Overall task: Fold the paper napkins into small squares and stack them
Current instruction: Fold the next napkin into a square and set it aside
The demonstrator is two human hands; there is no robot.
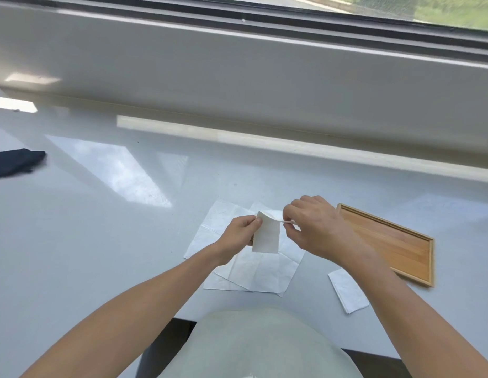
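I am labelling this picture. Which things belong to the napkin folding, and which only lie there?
Job: napkin in both hands; unfolded napkins; folded napkin; wooden tray, probably.
Lying about: dark cloth.

dark cloth (pixel 15 162): cut by left edge | flat napkins (pixel 262 271): partly under hands (pixel 313 227)

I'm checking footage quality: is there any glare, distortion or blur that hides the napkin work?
Head view: bright window glare on the glossy table, left of the work; wide-angle bending of the window sill; the held napkin, both the left hand and right hand, and wooden tray stay sharp.
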